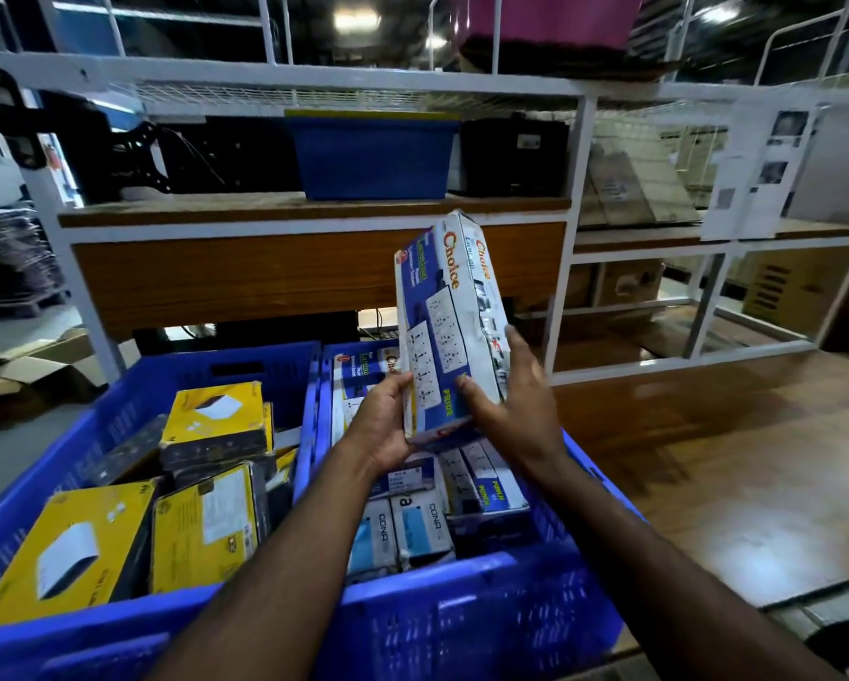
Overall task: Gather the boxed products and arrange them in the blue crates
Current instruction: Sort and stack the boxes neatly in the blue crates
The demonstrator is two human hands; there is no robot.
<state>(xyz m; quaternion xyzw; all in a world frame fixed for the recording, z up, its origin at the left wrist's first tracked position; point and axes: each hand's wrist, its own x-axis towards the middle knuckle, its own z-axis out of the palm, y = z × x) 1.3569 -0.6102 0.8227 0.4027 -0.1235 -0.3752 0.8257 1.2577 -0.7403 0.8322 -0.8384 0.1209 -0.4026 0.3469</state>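
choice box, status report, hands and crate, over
Left hand and right hand both grip the Choice box, held upright above the right blue crate. Crate already crowded with boxes. Nothing between box and crate.

A white metal shelving frame [579, 199] with wooden shelf boards [314, 208] is positioned against the background. The wooden floor [707, 459] is lit by ceiling lights [356, 19].

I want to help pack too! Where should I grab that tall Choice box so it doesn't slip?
Hold the Choice box near its bottom end, one hand on each long side, as the left hand and right hand do now. It stands almost upright over the right-hand blue crate, and it is long and narrow, so squeezing it from both sides at the bottom should keep it steady.
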